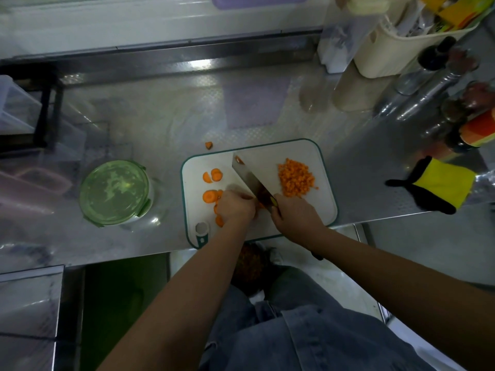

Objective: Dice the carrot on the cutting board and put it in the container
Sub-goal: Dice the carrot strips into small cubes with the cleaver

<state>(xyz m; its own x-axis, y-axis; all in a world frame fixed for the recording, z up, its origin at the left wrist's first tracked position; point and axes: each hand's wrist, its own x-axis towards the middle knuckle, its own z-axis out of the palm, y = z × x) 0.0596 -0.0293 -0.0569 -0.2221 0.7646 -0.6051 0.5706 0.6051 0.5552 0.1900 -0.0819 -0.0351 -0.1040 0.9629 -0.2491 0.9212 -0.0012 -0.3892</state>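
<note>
A white cutting board with a green rim lies at the steel counter's front edge. A pile of diced carrot sits on its right half. Round carrot slices lie on its left half. My left hand has curled fingers pressed down on carrot pieces beside the blade; most of them are hidden under it. My right hand grips the handle of a broad knife, whose blade slants across the board's middle. A round container with a green clip lid stands left of the board, closed.
A carrot end piece lies on the counter just behind the board. A yellow and black glove rests at the right. Bottles, jars and a cream basket crowd the back right corner. Clear bins stand at the left.
</note>
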